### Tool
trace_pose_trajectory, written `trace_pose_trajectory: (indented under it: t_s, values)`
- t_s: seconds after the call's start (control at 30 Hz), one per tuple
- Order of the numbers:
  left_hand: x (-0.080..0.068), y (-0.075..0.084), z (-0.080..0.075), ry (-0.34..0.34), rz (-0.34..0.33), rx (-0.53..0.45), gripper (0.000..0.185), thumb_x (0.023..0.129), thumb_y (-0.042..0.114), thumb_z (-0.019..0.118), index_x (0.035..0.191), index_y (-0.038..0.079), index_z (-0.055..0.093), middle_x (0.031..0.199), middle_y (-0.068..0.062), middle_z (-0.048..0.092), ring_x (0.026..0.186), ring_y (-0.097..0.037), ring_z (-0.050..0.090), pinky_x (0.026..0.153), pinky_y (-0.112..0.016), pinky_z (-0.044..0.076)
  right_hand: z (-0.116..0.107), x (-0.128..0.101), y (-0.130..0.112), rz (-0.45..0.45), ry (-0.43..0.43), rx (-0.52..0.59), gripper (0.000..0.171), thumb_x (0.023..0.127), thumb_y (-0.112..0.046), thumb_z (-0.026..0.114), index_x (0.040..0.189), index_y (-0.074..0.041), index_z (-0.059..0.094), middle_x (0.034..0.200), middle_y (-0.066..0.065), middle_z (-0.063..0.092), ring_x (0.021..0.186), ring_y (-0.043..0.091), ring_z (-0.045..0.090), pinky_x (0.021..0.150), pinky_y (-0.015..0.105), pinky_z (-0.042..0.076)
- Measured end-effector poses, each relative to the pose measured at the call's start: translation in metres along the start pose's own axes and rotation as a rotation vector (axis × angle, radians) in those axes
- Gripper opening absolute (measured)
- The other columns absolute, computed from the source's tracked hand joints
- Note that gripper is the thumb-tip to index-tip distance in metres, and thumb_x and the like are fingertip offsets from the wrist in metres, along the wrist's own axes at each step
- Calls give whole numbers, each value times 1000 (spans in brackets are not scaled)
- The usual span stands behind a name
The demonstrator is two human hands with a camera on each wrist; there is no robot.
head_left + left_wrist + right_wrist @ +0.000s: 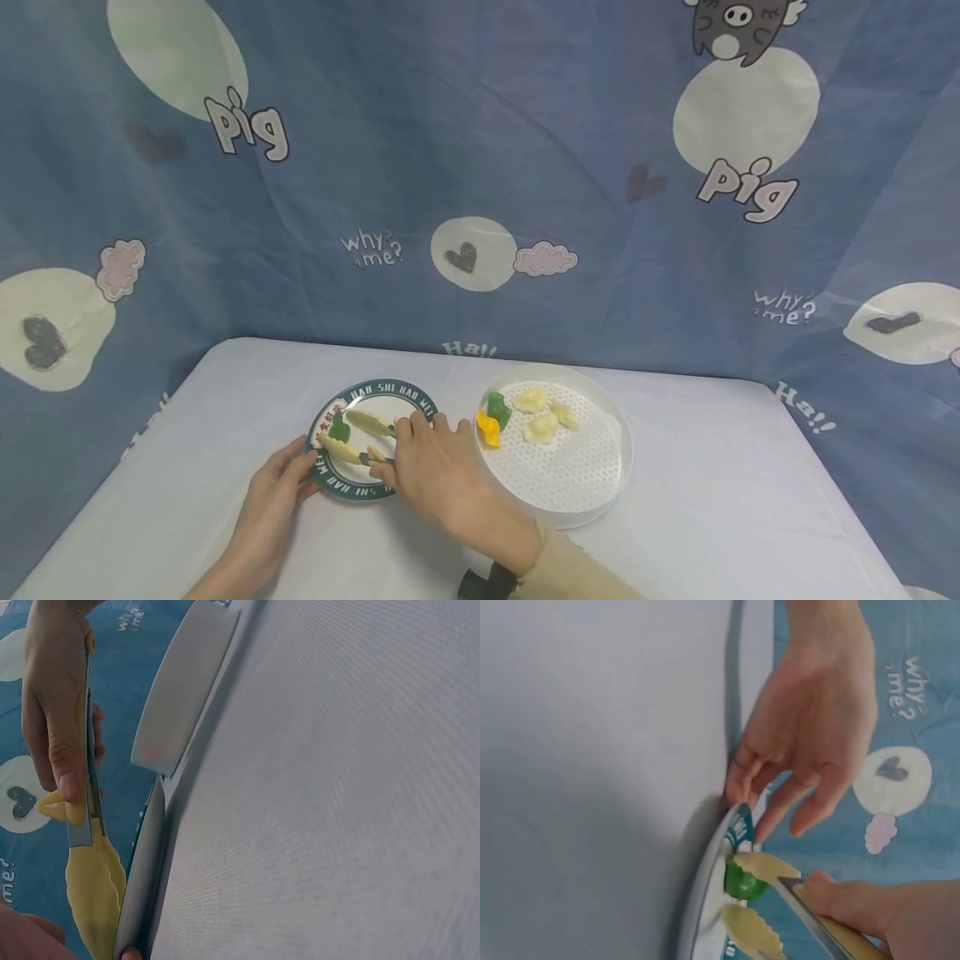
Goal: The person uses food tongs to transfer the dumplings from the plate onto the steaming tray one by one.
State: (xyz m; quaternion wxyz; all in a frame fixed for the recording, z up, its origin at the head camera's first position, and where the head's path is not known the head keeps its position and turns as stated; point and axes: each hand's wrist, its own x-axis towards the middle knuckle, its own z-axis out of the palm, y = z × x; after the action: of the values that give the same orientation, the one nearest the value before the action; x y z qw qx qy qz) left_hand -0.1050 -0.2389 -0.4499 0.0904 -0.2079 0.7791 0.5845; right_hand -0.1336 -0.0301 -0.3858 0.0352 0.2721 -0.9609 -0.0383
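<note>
- The left hand [273, 492], fingers relaxed and straight, touches the near-left rim of the plate [360, 490], which sits toward the front-left of the table [225, 392].
- The right hand [435, 475] pinches tongs [375, 457] over the plate, their tips at a pale dumpling [341, 450]; a green dumpling [340, 429] lies beside it.
- The round white steamer tray [592, 492] stands just right of the plate, holding four more dumplings at its far side.
- Bare white tabletop runs left and right of both dishes.
- A blue cartoon-print cloth [480, 167] hangs behind.
</note>
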Motion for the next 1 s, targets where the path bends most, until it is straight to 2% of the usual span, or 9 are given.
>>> trace_pose_trajectory:
  t_s: [0.33,0.53,0.73,0.87,1.0]
  values:
    - [2,1,0,1,-3,16,73,117,38,32,171,-2,3,175,-34,18,160,-46,34,135,-54,34,7,-2,1,-16,79,-56,44,106,-60,59,109,-17,63,94,-4,64,78,15,58,69,35,52]
    - [1,1,-1,-6,-1,30,75,117,40,31,171,-3,3,174,-33,19,160,-46,34,135,-54,33,7,-7,7,-10,70,-36,44,107,-61,58,112,-17,64,97,-4,67,81,16,58,77,41,59]
    - [0,1,-2,-14,-3,62,75,118,42,29,171,-3,2,174,-33,19,160,-46,33,134,-53,34,2,-17,20,34,32,3,46,106,-61,58,119,-17,64,102,-4,67,83,16,57,80,41,59]
    - [1,1,-1,-11,-9,72,74,118,41,28,171,-4,2,175,-33,18,161,-47,33,132,-51,35,0,-27,33,44,39,1,47,107,-61,55,117,-16,63,97,-4,63,88,18,61,82,45,62]
    - [1,2,-1,-15,4,81,74,118,41,27,171,-4,2,175,-33,16,161,-46,32,130,-47,34,-4,-37,44,62,55,4,49,107,-62,55,119,-15,64,101,-3,66,96,20,65,83,48,61]
